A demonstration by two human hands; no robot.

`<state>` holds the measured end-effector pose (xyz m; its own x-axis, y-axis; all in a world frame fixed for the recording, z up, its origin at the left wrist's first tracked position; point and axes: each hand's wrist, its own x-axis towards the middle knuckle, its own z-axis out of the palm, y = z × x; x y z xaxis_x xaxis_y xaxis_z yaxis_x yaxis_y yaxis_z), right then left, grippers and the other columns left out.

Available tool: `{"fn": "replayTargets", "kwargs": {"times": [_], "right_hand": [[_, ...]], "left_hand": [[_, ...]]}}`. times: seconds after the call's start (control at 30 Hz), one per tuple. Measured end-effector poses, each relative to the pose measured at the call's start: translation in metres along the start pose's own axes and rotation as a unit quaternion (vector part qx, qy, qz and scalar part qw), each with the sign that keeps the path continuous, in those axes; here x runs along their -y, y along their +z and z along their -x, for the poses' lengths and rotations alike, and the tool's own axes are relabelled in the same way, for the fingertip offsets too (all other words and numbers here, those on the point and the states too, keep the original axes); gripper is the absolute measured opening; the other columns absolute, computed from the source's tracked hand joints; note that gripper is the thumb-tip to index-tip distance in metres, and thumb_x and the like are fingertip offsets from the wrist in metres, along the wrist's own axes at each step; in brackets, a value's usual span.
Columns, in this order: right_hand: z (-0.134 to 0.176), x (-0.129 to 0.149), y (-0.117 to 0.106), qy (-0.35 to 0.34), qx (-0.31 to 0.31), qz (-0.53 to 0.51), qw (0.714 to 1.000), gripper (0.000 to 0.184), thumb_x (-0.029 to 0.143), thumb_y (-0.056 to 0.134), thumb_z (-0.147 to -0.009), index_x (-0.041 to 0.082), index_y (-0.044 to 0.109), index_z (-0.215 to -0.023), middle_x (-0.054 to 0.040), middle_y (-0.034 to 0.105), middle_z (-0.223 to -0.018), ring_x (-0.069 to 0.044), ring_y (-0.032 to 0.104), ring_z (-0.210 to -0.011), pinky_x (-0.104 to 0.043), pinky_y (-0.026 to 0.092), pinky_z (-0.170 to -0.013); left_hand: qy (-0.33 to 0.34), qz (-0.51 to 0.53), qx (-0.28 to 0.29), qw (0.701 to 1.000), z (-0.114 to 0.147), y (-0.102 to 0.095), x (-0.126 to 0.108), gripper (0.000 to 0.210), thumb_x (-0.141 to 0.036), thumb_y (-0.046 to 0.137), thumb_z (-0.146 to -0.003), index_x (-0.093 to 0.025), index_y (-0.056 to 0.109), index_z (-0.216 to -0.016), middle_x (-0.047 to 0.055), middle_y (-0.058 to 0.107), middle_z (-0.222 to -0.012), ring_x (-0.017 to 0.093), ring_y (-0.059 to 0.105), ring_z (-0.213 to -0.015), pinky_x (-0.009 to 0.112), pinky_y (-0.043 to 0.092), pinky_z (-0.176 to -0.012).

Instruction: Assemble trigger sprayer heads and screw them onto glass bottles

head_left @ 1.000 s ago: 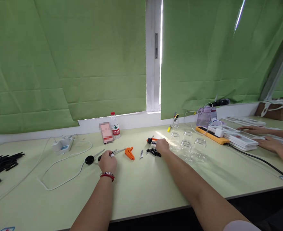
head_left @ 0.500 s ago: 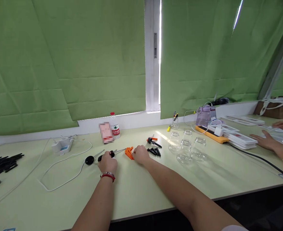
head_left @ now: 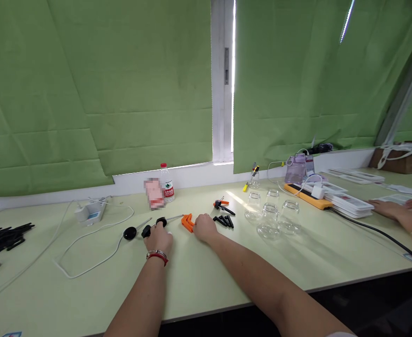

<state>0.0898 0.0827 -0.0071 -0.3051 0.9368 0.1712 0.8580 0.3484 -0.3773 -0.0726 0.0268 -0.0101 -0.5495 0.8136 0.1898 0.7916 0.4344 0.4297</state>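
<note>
Scanning left to right from my remote seat: one black disc (head_left: 130, 233) lies beside the left hand (head_left: 159, 238). Its fingers rest at black knobs (head_left: 161, 222), perhaps to steady them; I can't tell if clamped. Far behind, a capped bottle (head_left: 167, 185), contents looking clear. Orange pieces (head_left: 187, 223) lie between the hands, just beside the right hand (head_left: 205, 227), fingers curled down, tips hidden, grip unclear. Right: black pegs (head_left: 224, 221), seemingly grouped by kind. Far jar (head_left: 255, 181) holds slim tools; in the nearer glass jars (head_left: 270, 220) I see nothing.

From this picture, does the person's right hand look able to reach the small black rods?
Probably yes: the black rods lie close beside the right hand, to its right, with nothing visible standing between them.
</note>
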Motion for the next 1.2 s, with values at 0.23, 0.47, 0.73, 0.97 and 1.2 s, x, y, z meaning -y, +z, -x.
{"fn": "replayTargets", "kwargs": {"times": [0.23,0.47,0.73,0.97,1.2], "right_hand": [[0.001,-0.002,-0.004,0.011,-0.012,-0.029,0.999,0.016,0.013,0.051,-0.077,0.012,0.067,-0.075,-0.0143,0.066,-0.088,-0.022,0.055,-0.092,-0.026,0.039,-0.072],[0.003,-0.012,-0.015,0.029,-0.011,-0.097,0.995,0.015,0.018,0.054,-0.077,0.014,0.066,-0.069,-0.0106,0.066,-0.077,-0.018,0.059,-0.071,-0.024,0.037,-0.058],[0.015,-0.037,-0.031,0.057,0.013,-0.291,0.955,0.017,0.026,0.052,-0.080,0.016,0.064,-0.075,-0.0031,0.063,-0.066,-0.010,0.049,-0.049,-0.021,0.031,-0.043],[0.035,-0.064,-0.038,0.089,0.038,-0.549,0.830,0.017,0.018,0.065,-0.071,0.015,0.057,-0.086,-0.0045,0.064,-0.079,-0.013,0.061,-0.064,-0.021,0.046,-0.053],[0.044,-0.070,-0.038,0.115,0.082,-0.667,0.732,0.017,0.014,0.063,-0.072,0.016,0.057,-0.088,0.0001,0.058,-0.069,-0.008,0.054,-0.051,-0.019,0.039,-0.045]], "left_hand": [[0.019,-0.013,0.013,1.000,-0.002,0.003,0.001,0.035,-0.029,0.044,-0.079,-0.022,0.056,-0.111,0.012,0.065,-0.106,0.030,0.059,-0.101,0.050,0.032,-0.091],[0.033,-0.027,0.015,0.999,-0.001,0.003,-0.002,0.031,-0.025,0.040,-0.081,-0.025,0.061,-0.103,0.011,0.065,-0.105,0.028,0.060,-0.096,0.049,0.032,-0.088],[0.018,-0.019,0.013,1.000,-0.001,-0.001,-0.002,0.017,-0.023,0.045,-0.077,-0.025,0.062,-0.077,0.005,0.071,-0.079,0.026,0.063,-0.081,0.048,0.029,-0.090],[-0.008,-0.018,0.001,1.000,-0.003,-0.001,-0.003,0.008,-0.026,0.054,-0.070,-0.021,0.054,-0.077,0.008,0.069,-0.072,0.028,0.064,-0.080,0.046,0.031,-0.090],[-0.025,0.018,-0.022,0.999,-0.002,-0.002,-0.005,0.036,-0.023,0.053,-0.071,-0.016,0.045,-0.105,0.015,0.068,-0.086,0.031,0.064,-0.083,0.040,0.041,-0.078]]}}
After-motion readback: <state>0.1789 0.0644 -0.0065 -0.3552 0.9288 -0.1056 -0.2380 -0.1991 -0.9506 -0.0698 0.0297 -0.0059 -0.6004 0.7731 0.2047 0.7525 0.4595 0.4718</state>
